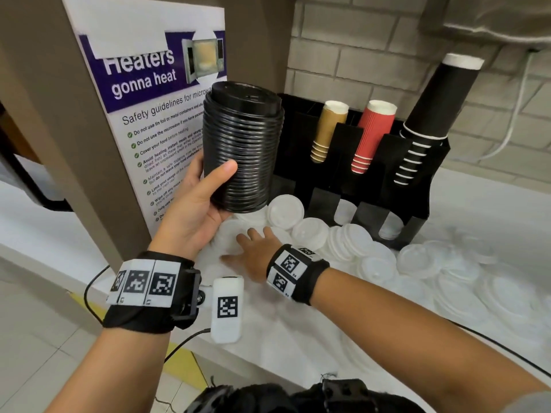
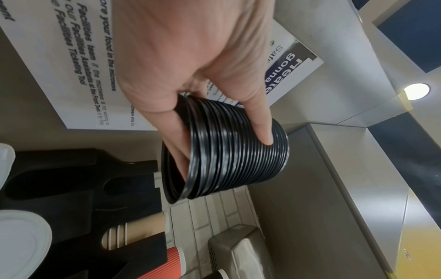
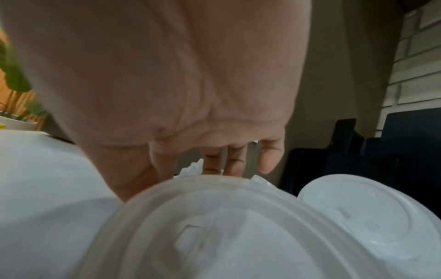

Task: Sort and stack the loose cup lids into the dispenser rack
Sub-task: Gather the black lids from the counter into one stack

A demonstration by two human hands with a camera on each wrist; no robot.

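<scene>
My left hand point(image 1: 205, 198) grips a tall stack of black lids point(image 1: 243, 147) and holds it upright in the air, left of the black dispenser rack point(image 1: 417, 225). The wrist view shows the thumb and fingers of that hand point(image 2: 222, 120) wrapped round the same black stack point(image 2: 236, 160). Lower down, my right hand point(image 1: 253, 248) lies palm-down with straight fingers over the loose white lids point(image 1: 310, 234) on the white counter. Its fingers point(image 3: 233, 162) reach past a white lid point(image 3: 238, 236) close to the camera. Two front slots of the rack hold a few white lids point(image 1: 344, 211).
The rack holds stacks of brown cups point(image 1: 328, 129), red cups point(image 1: 372, 135) and black cups point(image 1: 432, 114). More white lids point(image 1: 465, 281) spread across the counter to the right. A pillar with a microwave poster point(image 1: 155, 114) stands close on the left, a brick wall behind.
</scene>
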